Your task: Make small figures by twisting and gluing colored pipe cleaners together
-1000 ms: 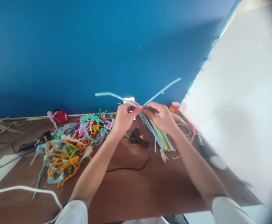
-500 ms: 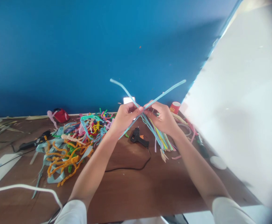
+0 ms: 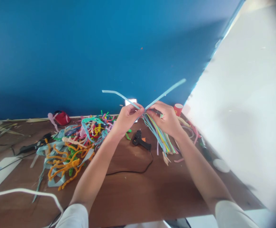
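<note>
Light blue pipe cleaners [image 3: 167, 92] are pinched between my two hands above the table, their ends rising in a V. My left hand [image 3: 129, 118] closes thumb and fingers on the part that bends away to the left. My right hand [image 3: 165, 117] grips the part slanting up to the right, its fingertips almost touching the left thumb where the strands meet. Below and behind my right hand lies a bundle of straight pastel pipe cleaners [image 3: 162, 139]. A black glue gun [image 3: 141, 141] rests on the table beneath the hands. Whether the strands are twisted together is hidden by my fingers.
A tangled heap of coloured pipe cleaners [image 3: 73, 148] covers the table's left part. A lit phone [image 3: 130, 101] stands behind my hands, near a red paper cup [image 3: 178, 109]. The glue gun's black cord [image 3: 133, 172] crosses the brown table [image 3: 138, 196]. A white cable [image 3: 28, 191] loops at lower left.
The left end of the blue pipe cleaner has swung lower and farther left. The strand that stuck out below my left hand no longer shows there. Both hands stay nearly in place.
</note>
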`<state>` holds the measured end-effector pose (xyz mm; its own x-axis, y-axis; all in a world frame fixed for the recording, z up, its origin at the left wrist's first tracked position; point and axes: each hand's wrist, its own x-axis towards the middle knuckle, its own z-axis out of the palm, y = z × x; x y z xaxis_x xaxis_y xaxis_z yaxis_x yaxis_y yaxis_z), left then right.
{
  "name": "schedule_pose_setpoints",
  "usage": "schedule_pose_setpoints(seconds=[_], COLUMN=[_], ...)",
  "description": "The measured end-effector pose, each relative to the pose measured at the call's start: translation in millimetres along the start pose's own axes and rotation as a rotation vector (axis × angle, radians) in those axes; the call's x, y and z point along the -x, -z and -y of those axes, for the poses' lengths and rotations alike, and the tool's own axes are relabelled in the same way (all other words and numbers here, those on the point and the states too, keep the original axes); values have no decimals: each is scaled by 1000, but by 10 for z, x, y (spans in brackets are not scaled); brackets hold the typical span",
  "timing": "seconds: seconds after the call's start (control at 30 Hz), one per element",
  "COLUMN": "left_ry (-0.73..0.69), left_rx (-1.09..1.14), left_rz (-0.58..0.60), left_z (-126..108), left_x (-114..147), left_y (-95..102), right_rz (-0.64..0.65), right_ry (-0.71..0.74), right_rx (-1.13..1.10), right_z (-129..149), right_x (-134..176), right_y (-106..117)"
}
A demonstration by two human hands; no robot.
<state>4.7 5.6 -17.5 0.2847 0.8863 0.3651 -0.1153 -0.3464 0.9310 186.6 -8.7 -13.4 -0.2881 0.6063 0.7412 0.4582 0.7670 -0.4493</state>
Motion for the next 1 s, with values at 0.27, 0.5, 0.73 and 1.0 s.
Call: schedule_pose_setpoints(seconds=[0.27, 0.5, 0.73, 1.0], left_ry=[171, 186, 197, 201], left_rx=[262, 505, 483, 548], left_rz=[63, 52, -25, -24], left_z=[-63, 38, 48, 39], left_x=[25, -11, -16, 18], left_y=[-10, -96, -134, -155], right_rz=[-156, -118, -16, -89], right_ry=[98, 241, 311, 337], right_rx=[179, 184, 153, 130], right_z=[-12, 26, 32, -15], right_x=[28, 36, 35, 49], right_y=[-42, -31, -2, -66])
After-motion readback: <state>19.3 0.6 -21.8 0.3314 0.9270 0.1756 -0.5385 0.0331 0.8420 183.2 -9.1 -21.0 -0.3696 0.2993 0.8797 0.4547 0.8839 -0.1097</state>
